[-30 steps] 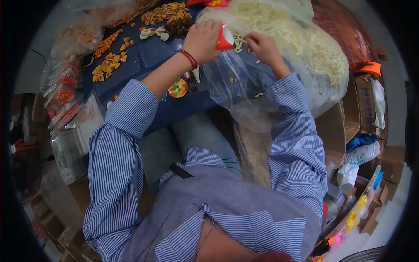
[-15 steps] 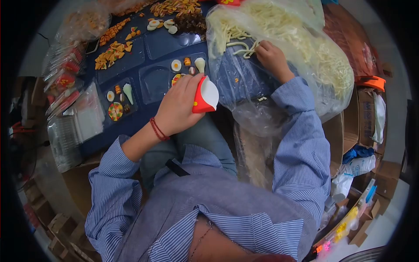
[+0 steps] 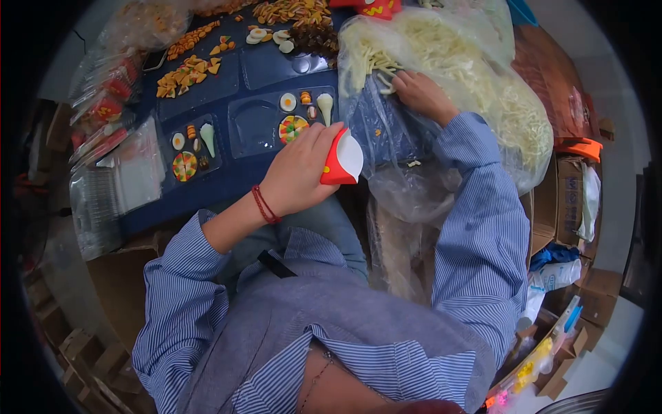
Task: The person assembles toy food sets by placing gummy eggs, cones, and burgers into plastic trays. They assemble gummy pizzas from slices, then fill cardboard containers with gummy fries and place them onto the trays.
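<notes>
My left hand (image 3: pixel 298 169) is closed around a small red french-fry box (image 3: pixel 336 163) with a white inner face, held tilted above the table's front edge. My right hand (image 3: pixel 426 96) reaches over the edge of a clear plastic bag, fingers curled together at the pale toy french fries (image 3: pixel 378 61). A loose strand or two shows by its fingertips; the exact grip is partly hidden. Left of the box, a clear blister tray (image 3: pixel 252 131) holds a toy pizza (image 3: pixel 293 128), an egg, a small burger and a pale green-white piece.
A second filled tray (image 3: pixel 194 153) lies to the left, beside stacked clear packaging (image 3: pixel 138 176). Orange toy wedges (image 3: pixel 186 74), egg pieces and a dark brown heap (image 3: pixel 314 45) sit farther back. The large clear bag (image 3: pixel 476 90) of fries covers the right side, with cartons beyond.
The view has shifted slightly. My right hand has moved a little left, closer to the fries, and the strands near it lie differently. My left hand still holds the red box.
</notes>
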The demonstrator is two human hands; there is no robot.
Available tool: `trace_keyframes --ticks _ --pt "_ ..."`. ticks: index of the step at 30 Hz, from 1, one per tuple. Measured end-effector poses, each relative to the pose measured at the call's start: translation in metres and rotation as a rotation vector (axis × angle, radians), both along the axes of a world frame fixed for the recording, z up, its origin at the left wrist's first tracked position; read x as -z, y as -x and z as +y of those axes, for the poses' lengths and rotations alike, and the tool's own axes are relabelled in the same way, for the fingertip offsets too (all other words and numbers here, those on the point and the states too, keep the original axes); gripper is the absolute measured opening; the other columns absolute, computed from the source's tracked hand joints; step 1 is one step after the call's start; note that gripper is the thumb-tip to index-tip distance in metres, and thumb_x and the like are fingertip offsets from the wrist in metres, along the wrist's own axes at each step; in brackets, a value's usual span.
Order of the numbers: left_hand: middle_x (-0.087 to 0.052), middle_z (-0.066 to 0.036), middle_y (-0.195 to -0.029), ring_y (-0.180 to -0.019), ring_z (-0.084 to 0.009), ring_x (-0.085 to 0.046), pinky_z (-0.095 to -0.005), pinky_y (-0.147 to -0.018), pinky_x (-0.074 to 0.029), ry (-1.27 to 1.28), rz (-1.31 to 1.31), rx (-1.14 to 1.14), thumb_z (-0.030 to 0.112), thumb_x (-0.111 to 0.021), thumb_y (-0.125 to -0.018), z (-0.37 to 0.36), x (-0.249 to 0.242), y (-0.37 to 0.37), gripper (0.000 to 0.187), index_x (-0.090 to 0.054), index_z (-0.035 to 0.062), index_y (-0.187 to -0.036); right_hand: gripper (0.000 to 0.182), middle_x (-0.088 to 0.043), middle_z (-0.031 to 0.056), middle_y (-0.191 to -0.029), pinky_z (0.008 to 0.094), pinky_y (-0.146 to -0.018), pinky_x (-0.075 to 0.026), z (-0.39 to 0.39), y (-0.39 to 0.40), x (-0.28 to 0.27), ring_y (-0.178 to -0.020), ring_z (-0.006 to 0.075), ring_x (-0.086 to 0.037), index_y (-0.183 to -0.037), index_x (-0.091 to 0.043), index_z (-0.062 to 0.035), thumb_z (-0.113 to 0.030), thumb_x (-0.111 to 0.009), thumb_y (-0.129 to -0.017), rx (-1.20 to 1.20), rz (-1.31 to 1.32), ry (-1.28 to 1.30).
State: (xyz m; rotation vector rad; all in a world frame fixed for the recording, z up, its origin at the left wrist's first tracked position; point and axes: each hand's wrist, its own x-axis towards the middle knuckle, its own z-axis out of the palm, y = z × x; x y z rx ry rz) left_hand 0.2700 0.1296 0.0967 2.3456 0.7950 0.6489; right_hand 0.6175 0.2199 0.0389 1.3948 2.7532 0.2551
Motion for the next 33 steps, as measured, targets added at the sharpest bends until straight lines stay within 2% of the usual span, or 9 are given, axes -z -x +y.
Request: trace_keyframes --ticks 5,8,9,12,13,21,22,31,33 --pt "-0.051 -0.017 -0.112 -0.105 -0.0365 -0.055 -0.041 -0.09 -0.047 0.038 -0.021 0.006 0.018 -0.078 -0.068 0.0 -0.004 0.003 0.081 -0.04 0.0 -0.137 0.019 -0.058 0.0135 -0.093 0.038 -0.078 -0.048 0.004 0.0 0.0 -0.093 0.0308 -0.059 -0.101 -0.057 -0.0015 -0.015 -0.051 -0.089 0.1 0.238 -0.079" --pt "-0.051 -0.018 -0.115 -0.107 -0.0369 -0.055 -0.0408 -0.092 -0.047 0.094 -0.023 -0.015 0.017 -0.078 -0.068 0.005 -0.004 0.009 0.08 -0.04 -0.0001 -0.137 0.028 -0.065 0.0176 -0.104 0.0379 -0.091 -0.048 0.009 -0.011 -0.027 -0.096 0.0277 -0.061 -0.103 -0.058 0.0035 -0.018 -0.04 -0.098 0.675 1.533 0.37" --pt "-0.051 -0.018 -0.115 -0.107 -0.0369 -0.055 -0.0408 -0.092 -0.047 0.094 -0.026 -0.015 0.017 -0.078 -0.068 0.005 -0.003 0.009 0.08 -0.04 -0.0001 -0.137 0.028 -0.065 0.0176 -0.104 0.0379 -0.091 -0.048 0.009 -0.011 -0.034 -0.096 0.0277 -0.061 -0.103 -0.058 0.0035 -0.018 -0.04 -0.098 0.676 1.529 0.369" --pt "-0.051 -0.018 -0.116 -0.108 -0.0369 -0.055 -0.0405 -0.092 -0.047 0.11 -0.072 -0.006 0.017 -0.078 -0.069 0.006 -0.002 0.005 0.08 -0.039 -0.0002 -0.137 0.023 -0.063 0.0185 -0.091 0.0375 -0.082 -0.05 0.015 -0.042 -0.024 -0.093 0.0324 -0.063 -0.099 -0.054 0.0036 -0.016 -0.042 -0.096 0.566 2.379 0.616" --pt "-0.051 -0.018 -0.116 -0.109 -0.0368 -0.055 -0.0405 -0.093 -0.047 0.157 -0.089 0.011 0.016 -0.076 -0.071 0.004 -0.004 0.002 0.077 -0.04 -0.0003 -0.137 0.023 -0.063 0.0185 -0.091 0.0375 -0.082 -0.05 0.014 -0.041 -0.021 -0.093 0.0324 -0.063 -0.099 -0.054 0.0036 -0.016 -0.042 -0.096 0.57 2.374 0.617" --pt "-0.052 -0.019 -0.117 -0.11 -0.0371 -0.055 -0.0407 -0.092 -0.047 0.218 -0.09 0.031 0.02 -0.077 -0.071 0.004 0.007 -0.001 0.078 -0.04 -0.0008 -0.136 0.016 -0.067 0.0176 -0.085 0.0422 -0.066 -0.049 -0.031 -0.01 -0.003 -0.08 0.0363 -0.065 -0.099 -0.059 -0.0071 -0.009 -0.061 -0.084 0.652 0.681 0.06" --pt "-0.052 -0.019 -0.117 -0.11 -0.0372 -0.055 -0.0409 -0.092 -0.047 0.22 -0.112 0.049 0.021 -0.077 -0.072 0.004 0.008 -0.006 0.077 -0.04 -0.0007 -0.135 0.02 -0.066 0.0202 -0.085 0.0455 -0.071 -0.05 -0.032 -0.004 -0.009 -0.082 0.0381 -0.064 -0.102 -0.062 -0.0109 -0.008 -0.061 -0.082 0.657 0.52 -0.004" --pt "-0.052 -0.019 -0.12 -0.111 -0.037 -0.055 -0.0391 -0.095 -0.046 0.266 -0.133 0.1 0.018 -0.075 -0.074 -0.001 0.0 -0.023 0.072 -0.042 -0.0011 -0.135 0.021 -0.069 0.0165 -0.087 0.046 -0.07 -0.053 0.012 -0.021 -0.02 -0.083 0.037 -0.067 -0.104 -0.062 -0.0099 -0.011 -0.056 -0.084 0.439 -0.152 0.143" --pt "-0.052 -0.019 -0.121 -0.111 -0.0369 -0.055 -0.039 -0.095 -0.046 0.278 -0.116 0.106 0.018 -0.075 -0.074 -0.001 0.001 -0.021 0.072 -0.042 -0.0009 -0.135 0.018 -0.069 0.0163 -0.087 0.0458 -0.07 -0.053 0.009 -0.025 -0.021 -0.082 0.0362 -0.067 -0.102 -0.061 -0.009 -0.012 -0.055 -0.086 0.429 -0.127 0.137"
